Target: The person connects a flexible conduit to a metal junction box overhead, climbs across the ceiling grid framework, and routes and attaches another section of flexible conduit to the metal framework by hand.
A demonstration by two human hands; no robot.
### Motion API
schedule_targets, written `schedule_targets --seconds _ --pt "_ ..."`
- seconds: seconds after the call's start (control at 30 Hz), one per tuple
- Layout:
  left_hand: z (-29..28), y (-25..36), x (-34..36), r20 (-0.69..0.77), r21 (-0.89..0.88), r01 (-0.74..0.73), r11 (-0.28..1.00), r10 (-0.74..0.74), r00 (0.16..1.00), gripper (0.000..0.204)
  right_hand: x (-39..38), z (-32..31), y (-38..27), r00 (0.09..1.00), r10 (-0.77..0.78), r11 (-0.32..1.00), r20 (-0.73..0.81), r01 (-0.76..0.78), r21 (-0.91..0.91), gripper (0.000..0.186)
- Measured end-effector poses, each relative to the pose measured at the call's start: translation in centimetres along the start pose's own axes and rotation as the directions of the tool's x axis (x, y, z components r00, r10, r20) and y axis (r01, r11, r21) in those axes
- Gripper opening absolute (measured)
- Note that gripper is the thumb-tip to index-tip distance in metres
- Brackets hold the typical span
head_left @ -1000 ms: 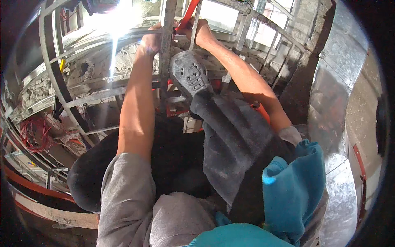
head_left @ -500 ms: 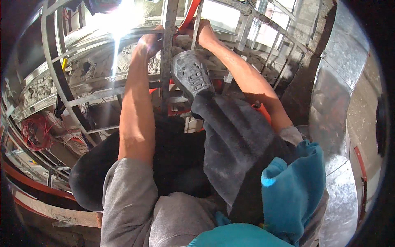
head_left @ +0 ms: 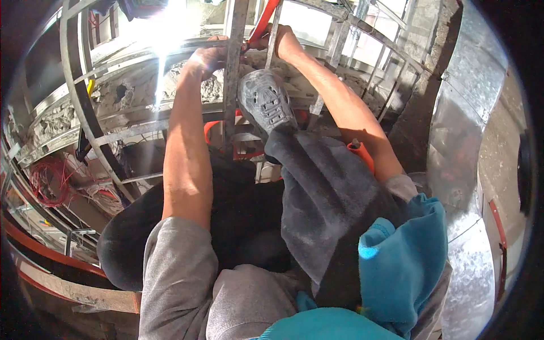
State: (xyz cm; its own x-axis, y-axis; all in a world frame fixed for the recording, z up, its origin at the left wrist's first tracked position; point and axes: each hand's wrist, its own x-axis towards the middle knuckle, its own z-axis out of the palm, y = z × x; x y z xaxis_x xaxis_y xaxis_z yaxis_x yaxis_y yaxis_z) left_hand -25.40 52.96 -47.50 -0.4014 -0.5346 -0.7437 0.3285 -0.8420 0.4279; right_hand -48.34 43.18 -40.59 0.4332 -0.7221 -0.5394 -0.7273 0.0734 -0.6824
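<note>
At the top, my right hand [head_left: 279, 42] is closed around the lower end of an orange strap-like band [head_left: 263, 21], just right of an upright metal post [head_left: 233, 73]. My left hand [head_left: 207, 60] is on the post's other side, its fingers bent inward. The post and strong glare hide its fingertips, and what they hold cannot be made out. Between my forearms, a dusty grey shoe [head_left: 265, 101] rests among the metal bars, below my hands. A loop of orange band [head_left: 211, 131] shows behind the post, lower down.
Metal framing [head_left: 85, 107] crosses the left side, with rough concrete [head_left: 122, 93] behind it. A bundle of red wires [head_left: 51, 180] hangs at the left. Shiny sheet metal [head_left: 462, 130] runs along the right. An orange tube-like piece [head_left: 362, 156] lies by my right forearm.
My left hand has shifted slightly down and its fingers show more. The right hand has moved a little, and the orange loop behind the post shows more.
</note>
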Motion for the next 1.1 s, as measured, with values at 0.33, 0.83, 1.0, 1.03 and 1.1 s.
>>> schedule_targets --seconds 0.33,0.83,1.0,1.03,1.1 --pt "2.4 1.4 0.3 -0.123 0.040 -0.081 0.996 0.086 0.989 0.015 -0.3 -0.5 0.6 1.000 0.012 1.000 0.019 -0.012 -0.005 0.028" --pt "2.2 1.8 1.6 0.016 0.644 -0.173 0.745 0.213 0.977 0.026 0.4 -0.1 2.0 0.992 -0.085 0.972 -0.097 0.061 -0.227 0.023" --pt "2.6 3.1 -0.8 0.012 0.766 -0.083 0.638 0.114 0.993 0.036 -0.2 0.9 -1.3 0.998 0.050 0.990 -0.049 -0.056 -0.131 0.022" --pt "3.6 3.6 -1.2 0.015 0.684 -0.068 0.727 0.079 0.997 0.038 -0.5 0.6 -1.4 0.996 0.059 0.997 -0.070 -0.063 -0.050 0.022" --pt "5.4 4.9 -2.7 0.046 0.380 -0.016 0.925 -0.002 0.999 0.038 -1.1 0.0 -1.7 0.994 0.091 0.994 -0.066 -0.094 -0.047 0.022"
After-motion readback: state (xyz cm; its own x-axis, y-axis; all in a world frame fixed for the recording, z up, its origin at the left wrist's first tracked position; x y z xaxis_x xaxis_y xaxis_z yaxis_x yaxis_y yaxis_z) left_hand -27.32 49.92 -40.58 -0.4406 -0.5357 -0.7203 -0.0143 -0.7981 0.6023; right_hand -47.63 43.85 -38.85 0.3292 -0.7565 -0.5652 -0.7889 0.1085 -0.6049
